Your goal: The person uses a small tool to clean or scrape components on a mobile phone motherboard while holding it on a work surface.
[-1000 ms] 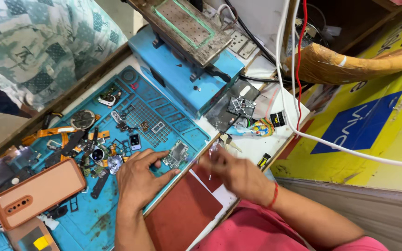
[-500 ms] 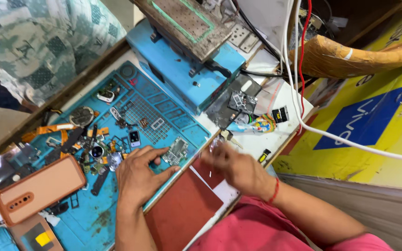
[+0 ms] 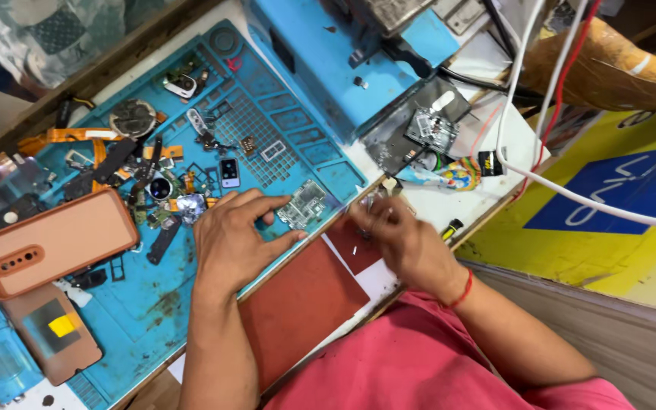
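A small circuit board (image 3: 303, 203) is pinned at frame centre on the blue work mat (image 3: 282, 129) by the left hand (image 3: 235, 241), fingers spread around it. The right hand (image 3: 404, 241), just right of centre, is blurred; its fingers are pinched on something small that cannot be identified. An orange phone case (image 3: 53, 243) is seen at left.

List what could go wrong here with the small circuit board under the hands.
The left hand pins the small circuit board only by fingertips near the blue mat edge, so it might slide off. The right hand is blurred, pinching something tiny; it could drop among the loose parts. The white cable hangs close by and might snag the wrist.
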